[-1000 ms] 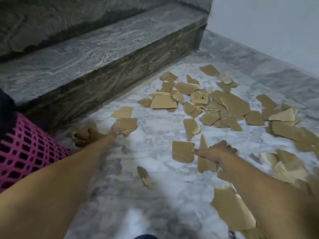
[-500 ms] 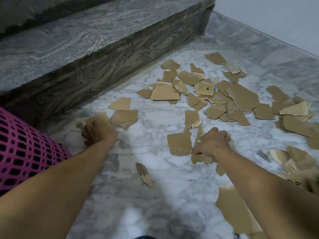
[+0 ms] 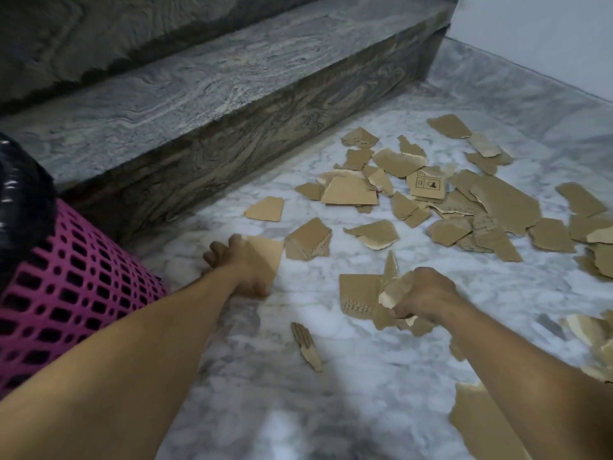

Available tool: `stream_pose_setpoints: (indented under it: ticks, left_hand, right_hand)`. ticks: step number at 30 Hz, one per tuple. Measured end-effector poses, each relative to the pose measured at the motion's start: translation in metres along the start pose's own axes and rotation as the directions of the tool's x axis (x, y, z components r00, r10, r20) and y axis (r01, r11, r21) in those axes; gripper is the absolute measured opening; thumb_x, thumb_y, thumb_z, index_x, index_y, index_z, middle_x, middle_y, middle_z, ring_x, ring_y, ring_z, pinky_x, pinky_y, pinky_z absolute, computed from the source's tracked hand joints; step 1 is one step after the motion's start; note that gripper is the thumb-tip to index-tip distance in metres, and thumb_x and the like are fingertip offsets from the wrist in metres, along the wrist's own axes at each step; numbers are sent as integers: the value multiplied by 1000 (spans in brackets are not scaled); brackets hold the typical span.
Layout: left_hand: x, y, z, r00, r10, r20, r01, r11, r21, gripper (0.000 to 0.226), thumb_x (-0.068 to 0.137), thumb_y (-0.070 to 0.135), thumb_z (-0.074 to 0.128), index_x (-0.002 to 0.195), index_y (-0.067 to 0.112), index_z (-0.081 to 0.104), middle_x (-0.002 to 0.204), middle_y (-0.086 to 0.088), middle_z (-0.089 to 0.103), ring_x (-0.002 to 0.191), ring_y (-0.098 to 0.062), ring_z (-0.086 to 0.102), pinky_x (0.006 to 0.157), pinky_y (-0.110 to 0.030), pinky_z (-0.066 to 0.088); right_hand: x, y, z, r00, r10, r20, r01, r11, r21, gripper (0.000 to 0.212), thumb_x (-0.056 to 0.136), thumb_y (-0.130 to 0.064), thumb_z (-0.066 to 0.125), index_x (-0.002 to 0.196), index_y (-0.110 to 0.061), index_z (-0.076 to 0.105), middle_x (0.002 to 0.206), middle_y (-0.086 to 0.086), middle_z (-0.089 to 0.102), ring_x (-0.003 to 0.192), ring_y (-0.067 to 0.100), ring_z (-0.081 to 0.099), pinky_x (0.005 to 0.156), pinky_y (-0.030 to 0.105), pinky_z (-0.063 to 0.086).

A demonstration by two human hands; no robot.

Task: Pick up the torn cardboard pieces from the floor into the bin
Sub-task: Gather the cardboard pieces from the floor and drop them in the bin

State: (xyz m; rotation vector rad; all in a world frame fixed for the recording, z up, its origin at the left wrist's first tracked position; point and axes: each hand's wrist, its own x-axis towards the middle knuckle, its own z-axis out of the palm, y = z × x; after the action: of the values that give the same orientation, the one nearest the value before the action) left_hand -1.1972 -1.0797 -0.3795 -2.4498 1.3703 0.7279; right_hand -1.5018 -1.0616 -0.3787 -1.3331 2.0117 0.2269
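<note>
Several torn brown cardboard pieces (image 3: pixel 471 197) lie scattered over the white marble floor (image 3: pixel 331 410). My left hand (image 3: pixel 238 267) holds a flat cardboard piece (image 3: pixel 265 252) close to the floor, just right of the pink mesh bin (image 3: pixel 66 290). My right hand (image 3: pixel 421 295) grips a bunch of crumpled cardboard scraps (image 3: pixel 391 293) low over the floor, beside a square piece (image 3: pixel 356 293) with a perforated edge. A narrow corrugated strip (image 3: pixel 306 345) lies between my forearms.
A grey stone step (image 3: pixel 232 104) runs along the far left behind the bin, which has a black liner (image 3: pixel 23 200). A pale wall (image 3: pixel 547 34) stands at the back right. More cardboard (image 3: pixel 481 423) lies under my right forearm.
My left hand closed on a cardboard piece and drew it nearer. My right hand gathered scraps and curled round them. The view shifted, bringing the bin further in.
</note>
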Motion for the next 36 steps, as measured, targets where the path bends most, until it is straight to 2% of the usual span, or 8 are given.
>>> stream_pose_setpoints:
  ticks: [4, 10, 14, 19, 22, 27, 31, 36]
  left_hand:
    - [-4, 5, 4, 998, 53, -17, -53, 998, 36, 96, 46, 51, 75, 122, 27, 21, 110, -5, 20, 98, -25, 27, 86, -34, 37]
    - [0, 13, 5, 998, -29, -52, 10, 941, -338, 110, 54, 27, 91, 138, 22, 21, 136, -10, 22, 125, -32, 36, 94, -40, 43]
    - [3, 8, 8, 996, -14, -90, -25, 909, -417, 110, 59, 19, 91, 141, 18, 17, 131, -13, 42, 118, -35, 50, 93, -40, 46]
    - [9, 17, -3, 988, 29, -153, -108, 836, -538, 57, 80, 20, 65, 124, 7, 30, 121, -17, 54, 111, -40, 54, 96, -47, 46]
    - [15, 35, -14, 978, 167, -127, -210, 758, -618, 69, 69, 33, 59, 129, 6, 37, 116, -11, 60, 109, -33, 58, 90, -45, 52]
    - [10, 66, -11, 933, 358, -38, -316, 765, -561, 53, 74, 27, 57, 119, 8, 37, 114, -9, 56, 109, -29, 56, 91, -51, 52]
    - [13, 88, 2, 924, 381, -11, -356, 853, -382, 45, 87, 19, 57, 123, 10, 33, 120, -12, 52, 112, -32, 51, 96, -48, 46]
    - [15, 105, 10, 917, 390, -86, -396, 916, -70, 69, 76, 40, 72, 132, 16, 40, 136, -8, 33, 130, -30, 29, 106, -43, 33]
  right_hand:
    - [-1, -11, -3, 998, -57, -24, 59, 995, 85, 66, 61, -29, 90, 112, -10, 51, 116, 6, 62, 105, 27, 60, 78, 31, 51]
    - [-17, -32, 15, 993, -98, -72, 97, 995, -6, 89, 55, -35, 91, 124, -15, 40, 119, 7, 55, 110, 28, 59, 77, 32, 49]
    - [-14, -35, 16, 995, -98, -3, 98, 993, 60, 85, 56, -31, 92, 123, -16, 43, 115, 3, 59, 110, 26, 59, 86, 36, 52]
    - [-4, -34, -1, 990, -133, 41, 127, 985, 121, 71, 51, -25, 95, 109, -15, 55, 105, 3, 66, 99, 24, 63, 85, 36, 55]
    - [5, -35, -20, 988, -154, -7, 154, 976, 155, 71, 47, -24, 96, 106, -13, 58, 99, 4, 68, 94, 25, 65, 82, 39, 57]
    - [20, -44, -49, 965, -243, -96, 250, 966, 65, 75, 56, -26, 95, 115, -13, 51, 108, 8, 64, 101, 29, 62, 83, 39, 55]
    - [35, -56, -55, 918, -383, -100, 356, 910, -213, 81, 59, -29, 93, 126, -13, 50, 122, 9, 54, 111, 33, 57, 78, 36, 50]
    - [57, -62, -49, 929, -369, -11, 342, 873, -348, 101, 60, -32, 92, 143, -23, 37, 138, 13, 33, 123, 40, 48, 91, 45, 53]
